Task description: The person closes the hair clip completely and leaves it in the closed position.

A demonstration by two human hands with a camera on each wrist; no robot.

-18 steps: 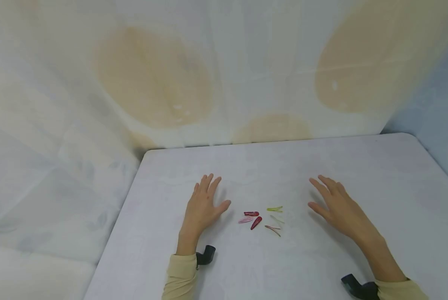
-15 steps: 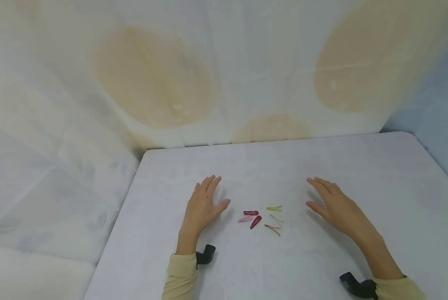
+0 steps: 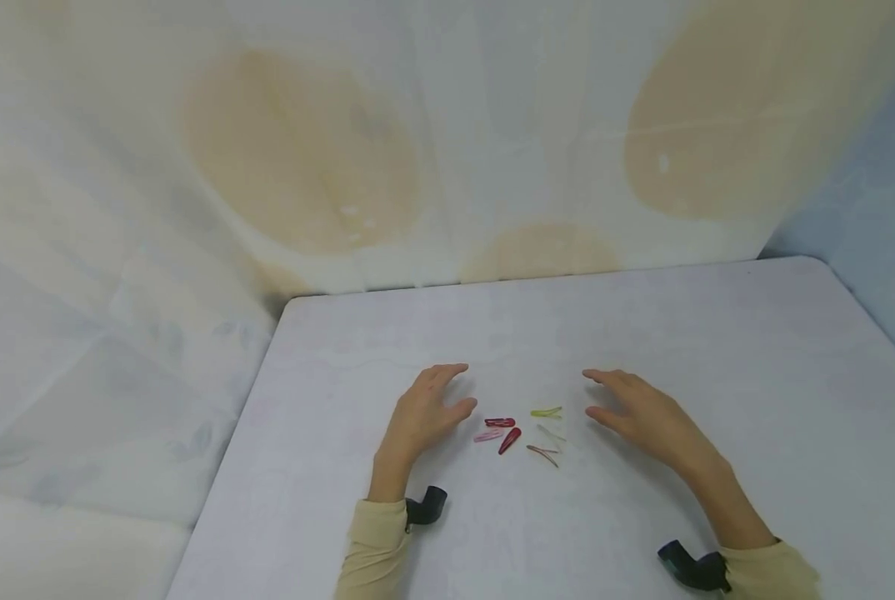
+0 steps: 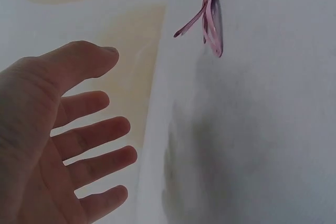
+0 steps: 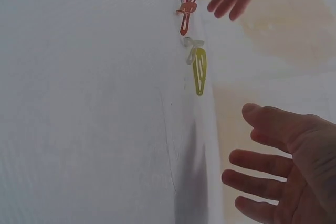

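While hands [image 3: 425, 412] hover, clips [image 3: 518, 432] between, table [image 3: 717, 333].

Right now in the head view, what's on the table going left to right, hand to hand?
Left hand → pink clip → red clip → yellow-green clip → right hand. The other clips between the hands overlap these in left-right position, so they are left out.

White table [image 3: 717, 350], pale draped backdrop [image 3: 447, 125] with tan blotches, bluish wall [image 3: 882, 208] at right
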